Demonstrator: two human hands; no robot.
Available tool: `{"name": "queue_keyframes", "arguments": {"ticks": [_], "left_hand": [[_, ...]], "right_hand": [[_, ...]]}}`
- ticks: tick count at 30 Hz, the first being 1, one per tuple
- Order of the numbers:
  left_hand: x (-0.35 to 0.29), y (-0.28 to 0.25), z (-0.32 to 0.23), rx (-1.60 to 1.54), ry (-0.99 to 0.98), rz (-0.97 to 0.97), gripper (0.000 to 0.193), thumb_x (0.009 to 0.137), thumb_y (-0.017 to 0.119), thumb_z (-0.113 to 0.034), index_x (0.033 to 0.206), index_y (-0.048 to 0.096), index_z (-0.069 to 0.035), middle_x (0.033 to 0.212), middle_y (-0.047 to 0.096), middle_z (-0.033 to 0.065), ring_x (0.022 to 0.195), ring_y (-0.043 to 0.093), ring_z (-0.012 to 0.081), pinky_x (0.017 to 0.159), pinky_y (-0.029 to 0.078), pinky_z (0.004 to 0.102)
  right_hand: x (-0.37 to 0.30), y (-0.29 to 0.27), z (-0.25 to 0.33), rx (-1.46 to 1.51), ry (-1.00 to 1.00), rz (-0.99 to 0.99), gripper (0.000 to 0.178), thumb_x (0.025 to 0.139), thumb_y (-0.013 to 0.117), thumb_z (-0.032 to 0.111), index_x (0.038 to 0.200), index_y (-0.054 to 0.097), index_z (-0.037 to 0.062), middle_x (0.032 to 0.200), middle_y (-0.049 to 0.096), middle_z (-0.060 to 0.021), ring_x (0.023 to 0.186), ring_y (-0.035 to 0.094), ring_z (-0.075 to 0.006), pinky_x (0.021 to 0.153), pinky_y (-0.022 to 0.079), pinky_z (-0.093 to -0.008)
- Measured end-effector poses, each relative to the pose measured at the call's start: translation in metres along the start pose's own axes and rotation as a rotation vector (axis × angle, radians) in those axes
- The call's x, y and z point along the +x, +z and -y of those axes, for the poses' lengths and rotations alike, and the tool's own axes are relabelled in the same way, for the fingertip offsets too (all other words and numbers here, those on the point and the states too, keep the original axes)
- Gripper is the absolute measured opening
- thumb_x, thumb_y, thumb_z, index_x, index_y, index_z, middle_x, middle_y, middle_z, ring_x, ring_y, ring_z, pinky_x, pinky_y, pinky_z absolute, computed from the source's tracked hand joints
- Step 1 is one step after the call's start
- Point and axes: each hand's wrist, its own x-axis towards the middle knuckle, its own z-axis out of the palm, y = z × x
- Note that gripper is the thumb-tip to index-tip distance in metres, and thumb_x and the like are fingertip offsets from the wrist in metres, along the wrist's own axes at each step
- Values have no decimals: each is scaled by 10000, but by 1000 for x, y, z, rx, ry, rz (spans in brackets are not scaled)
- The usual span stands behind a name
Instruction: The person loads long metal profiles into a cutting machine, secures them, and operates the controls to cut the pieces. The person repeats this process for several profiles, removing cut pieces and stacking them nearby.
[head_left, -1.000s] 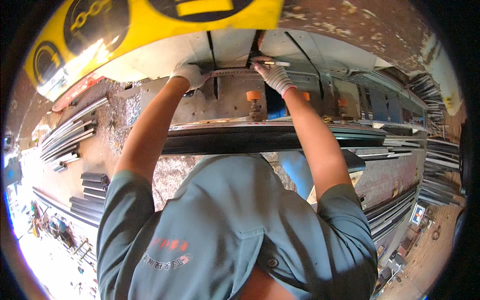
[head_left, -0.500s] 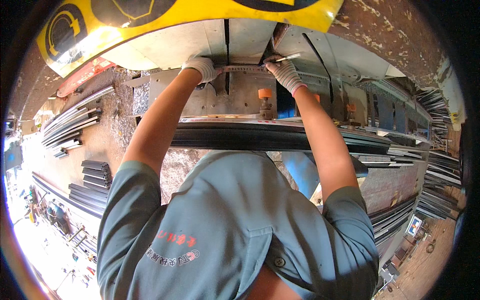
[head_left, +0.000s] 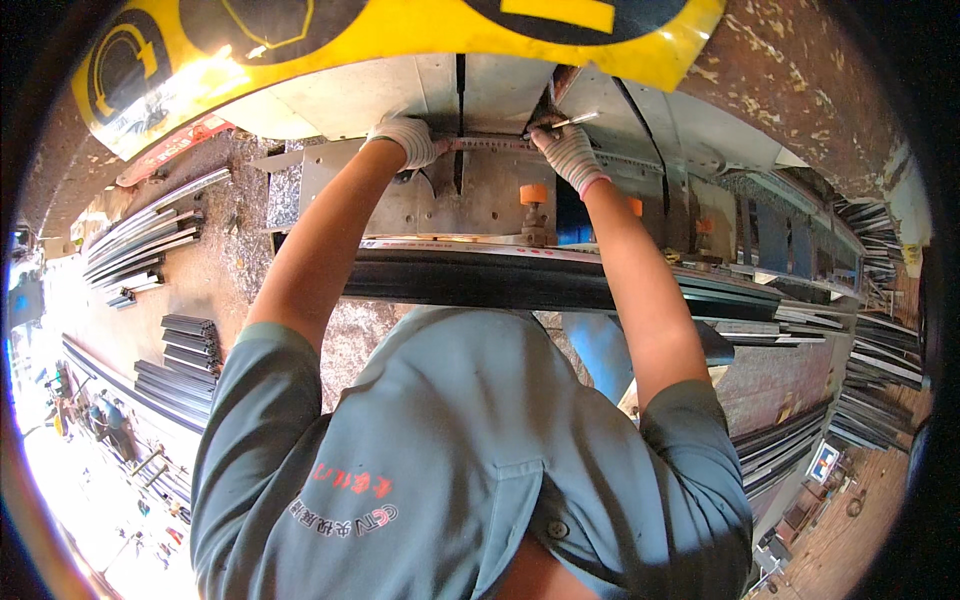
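Since the earlier frames your view has tipped further, so both hands now sit a little lower in the picture; they remain at the two ends of the same ruler (head_left: 490, 144). The ruler lies flat on the grey metal plate (head_left: 500, 95) at the far side of the bench, just beyond the machine body (head_left: 470, 195). Its long axis runs left to right, one end under each hand.

Your left hand (head_left: 405, 140), in a white glove, is closed over the left end of the ruler and presses it down. Your right hand (head_left: 565, 152), also gloved, rests on the right end and pinches a thin pencil (head_left: 565, 123). The pencil tilts up and to the right, and its lower tip meets the plate near the ruler's edge.

A dark slot (head_left: 460, 100) in the plate crosses the ruler at right angles. An orange knob (head_left: 533, 193) stands just below the ruler, between your forearms.
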Motion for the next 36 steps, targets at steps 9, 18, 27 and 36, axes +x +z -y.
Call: {"name": "queue_keyframes", "arguments": {"ticks": [9, 18, 27, 36], "left_hand": [[7, 7, 4, 61, 62, -41, 741, 971, 419, -673, 1191, 719, -32, 1180, 709, 214, 1146, 658, 357, 1009, 482, 449], [1, 2, 2, 11, 40, 18, 720, 982, 426, -650, 1215, 701, -27, 1180, 710, 203, 1138, 654, 378, 973, 510, 475], [3, 5, 1, 49, 46, -4, 738, 985, 425, -655, 1153, 720, 1, 1135, 719, 213, 1119, 665, 362, 988, 499, 468], [2, 4, 1, 24, 59, -18, 713, 988, 437, -633, 1095, 741, 2, 1088, 726, 221, 1089, 671, 373, 977, 498, 460]], "right_hand": [[-2, 2, -7, 7, -20, -103, 220, 928, 695, 226, 1027, 673, 31, 887, 720, -46, 832, 648, -146, 800, 519, -319], [0, -2, -15, -54, -130, -83, 221, 931, 689, 217, 1046, 694, 28, 872, 728, -66, 789, 653, -152, 755, 526, -309], [8, -3, -21, -58, -91, -22, 229, 926, 708, 235, 1039, 701, 36, 889, 740, -91, 833, 687, -192, 789, 551, -354], [-1, -5, -5, -140, -129, -18, 219, 945, 675, 227, 1031, 703, 28, 904, 748, -99, 853, 699, -205, 810, 559, -363]]}}
